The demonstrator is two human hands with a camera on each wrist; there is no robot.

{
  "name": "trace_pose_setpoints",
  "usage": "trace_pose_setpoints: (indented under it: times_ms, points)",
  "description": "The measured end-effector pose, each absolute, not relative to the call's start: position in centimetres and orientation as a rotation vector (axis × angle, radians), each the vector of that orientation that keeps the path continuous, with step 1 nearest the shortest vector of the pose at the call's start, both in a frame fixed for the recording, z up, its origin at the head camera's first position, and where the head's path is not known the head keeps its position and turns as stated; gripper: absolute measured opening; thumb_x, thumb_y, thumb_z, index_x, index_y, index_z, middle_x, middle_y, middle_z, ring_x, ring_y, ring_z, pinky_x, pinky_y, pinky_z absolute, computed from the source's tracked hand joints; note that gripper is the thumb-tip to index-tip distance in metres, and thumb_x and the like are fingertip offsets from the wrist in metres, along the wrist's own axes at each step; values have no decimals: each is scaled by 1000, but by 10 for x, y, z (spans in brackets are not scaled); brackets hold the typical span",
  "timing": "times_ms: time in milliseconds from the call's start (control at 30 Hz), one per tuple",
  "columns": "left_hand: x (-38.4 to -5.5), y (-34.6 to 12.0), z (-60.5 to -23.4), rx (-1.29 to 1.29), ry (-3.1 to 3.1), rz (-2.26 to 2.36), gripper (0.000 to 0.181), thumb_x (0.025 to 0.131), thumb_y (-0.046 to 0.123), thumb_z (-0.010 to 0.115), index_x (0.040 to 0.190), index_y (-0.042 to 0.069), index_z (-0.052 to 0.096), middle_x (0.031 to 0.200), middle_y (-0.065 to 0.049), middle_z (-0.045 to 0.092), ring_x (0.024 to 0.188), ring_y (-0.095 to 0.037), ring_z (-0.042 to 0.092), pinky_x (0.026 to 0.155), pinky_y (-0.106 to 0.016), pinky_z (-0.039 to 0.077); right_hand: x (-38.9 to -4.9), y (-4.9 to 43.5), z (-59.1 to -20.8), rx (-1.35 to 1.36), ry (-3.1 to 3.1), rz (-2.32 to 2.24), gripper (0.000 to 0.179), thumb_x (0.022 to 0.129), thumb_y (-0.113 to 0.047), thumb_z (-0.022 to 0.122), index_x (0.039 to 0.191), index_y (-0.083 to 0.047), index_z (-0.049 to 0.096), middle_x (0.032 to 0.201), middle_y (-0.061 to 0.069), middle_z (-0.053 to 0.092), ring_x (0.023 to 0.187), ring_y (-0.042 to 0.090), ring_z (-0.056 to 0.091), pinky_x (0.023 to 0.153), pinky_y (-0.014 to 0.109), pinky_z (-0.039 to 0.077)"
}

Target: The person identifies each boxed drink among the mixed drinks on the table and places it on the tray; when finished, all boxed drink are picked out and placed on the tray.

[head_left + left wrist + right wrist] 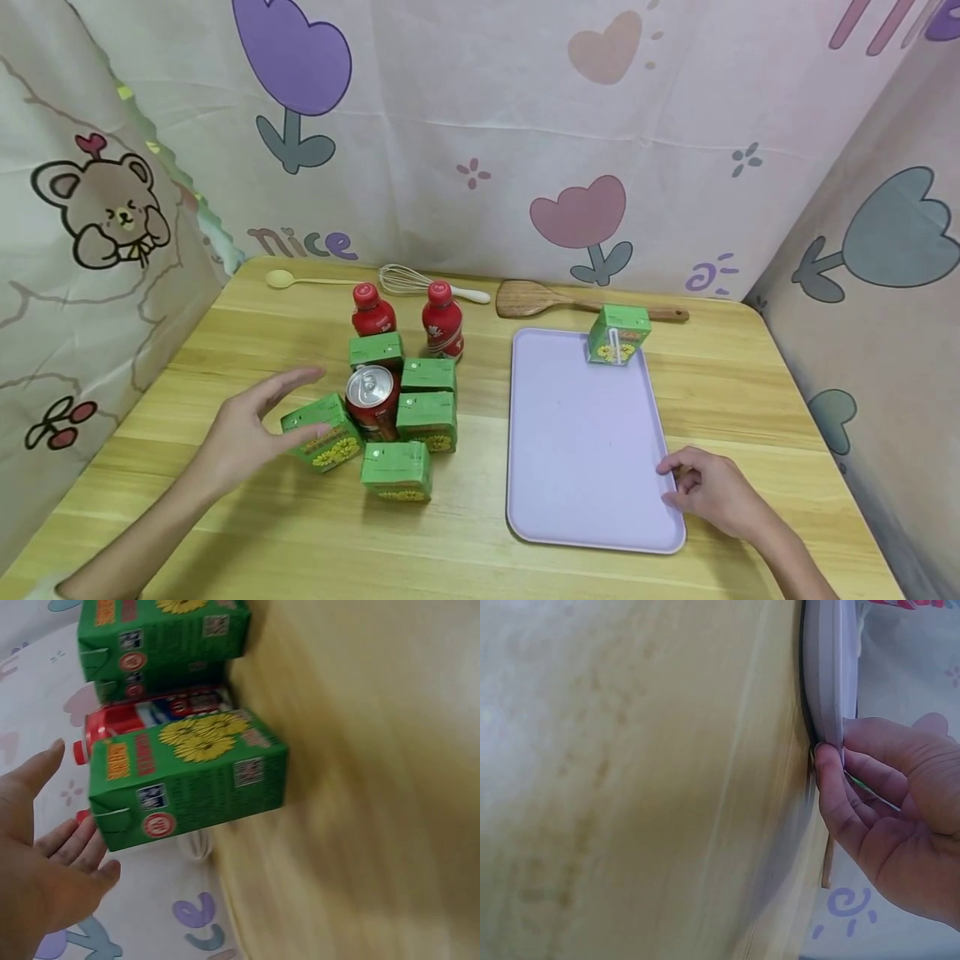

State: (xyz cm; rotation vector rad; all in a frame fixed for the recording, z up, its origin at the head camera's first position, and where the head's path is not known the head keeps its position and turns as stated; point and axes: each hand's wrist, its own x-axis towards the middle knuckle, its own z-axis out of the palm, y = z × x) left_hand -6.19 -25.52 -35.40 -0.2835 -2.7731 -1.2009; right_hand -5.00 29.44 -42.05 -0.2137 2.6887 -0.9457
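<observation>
Left hand (243, 432) is hovering wide beside an upright green carton (191, 776), flowered side facing the person; right hand (712, 492) is pinching a tray (585, 450) pointing lengthwise away.

The tray (585, 450) is right of the can (372, 410); one box (618, 337) sits on its back right corner; five other boxes (397, 468) stand around the can; two bottles (442, 320) are behind those; behind everything lie a spoon (281, 279), a whisk (408, 281) and a spatula (525, 300), left to right.

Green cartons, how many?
6: one carton at the tray's far right corner, one by the left hand, one behind the can, two right of it, one in front.
</observation>
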Motion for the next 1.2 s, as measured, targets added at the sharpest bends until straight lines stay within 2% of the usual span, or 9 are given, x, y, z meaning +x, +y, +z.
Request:
trace_pose_setpoints:
  times_ms: [133, 233, 433, 700, 733, 867, 967, 1100, 1200]
  points:
    - [-57, -254, -363, -202, -2798, -1191, 61, 74, 33, 81, 128, 17, 57, 128, -7, 61, 110, 23, 37, 91, 5, 28, -50, 295, -420, -219, 2690, -943, 30, 70, -2, 79, 97, -4, 65, 75, 2, 59, 62, 0, 49, 53, 20, 46]
    - [-56, -253, -369, -185, -2804, -1199, 60, 73, 32, 82, 125, 15, 59, 124, -7, 63, 107, 22, 42, 88, 1, 36, -50, 295, -420, -212, 2696, -941, 30, 70, -1, 79, 97, -4, 65, 75, 2, 59, 62, 0, 49, 53, 20, 46]
    - [-55, -249, -378, -111, -2769, -1206, 54, 72, 28, 83, 120, 14, 62, 118, -7, 66, 92, 13, 53, 72, -10, 49, -50, 295, -421, -204, 2690, -942, 30, 70, -1, 79, 97, -4, 65, 75, 2, 59, 63, 0, 49, 53, 20, 46]
    - [-51, -243, -387, 58, -2702, -1215, 52, 69, 27, 85, 116, 17, 65, 107, 14, 63, 84, 6, 56, 67, -13, 50, -50, 294, -422, -187, 2683, -951, 30, 70, -1, 78, 97, -4, 65, 77, 2, 59, 63, 1, 50, 54, 20, 47]
    - [-50, -243, -388, 87, -2693, -1220, 53, 68, 27, 85, 116, 17, 65, 107, 15, 63, 84, 7, 56, 67, -13, 50, -50, 294, -422, -187, 2682, -952, 30, 70, -1, 78, 97, -4, 65, 77, 2, 59, 63, 1, 50, 54, 20, 47]
    - [-47, -238, -390, 190, -2656, -1268, 55, 68, 25, 86, 117, 13, 64, 112, -2, 66, 83, 9, 55, 66, -12, 49, -50, 294, -421, -196, 2684, -953, 30, 70, -1, 78, 97, -4, 65, 77, 2, 59, 63, 0, 49, 53, 20, 46]
    - [-47, -237, -389, 208, -2625, -1317, 55, 68, 22, 86, 117, 11, 64, 110, 1, 66, 84, 8, 56, 66, -12, 50, -50, 294, -421, -199, 2689, -951, 30, 70, -1, 78, 97, -4, 65, 77, 2, 59, 63, 0, 49, 53, 20, 46]
    - [-47, -238, -389, 198, -2603, -1340, 53, 68, 19, 86, 116, 10, 65, 103, 19, 61, 84, 7, 58, 65, -13, 52, -50, 294, -421, -205, 2690, -953, 30, 70, -1, 78, 97, -4, 65, 76, 2, 58, 62, 0, 49, 53, 20, 46]
    - [-47, -238, -388, 196, -2603, -1351, 54, 67, 18, 86, 116, 10, 65, 103, 19, 61, 84, 7, 57, 65, -14, 52, -49, 294, -421, -217, 2690, -959, 30, 70, -1, 78, 97, -4, 65, 75, 2, 58, 62, 0, 49, 53, 20, 46]
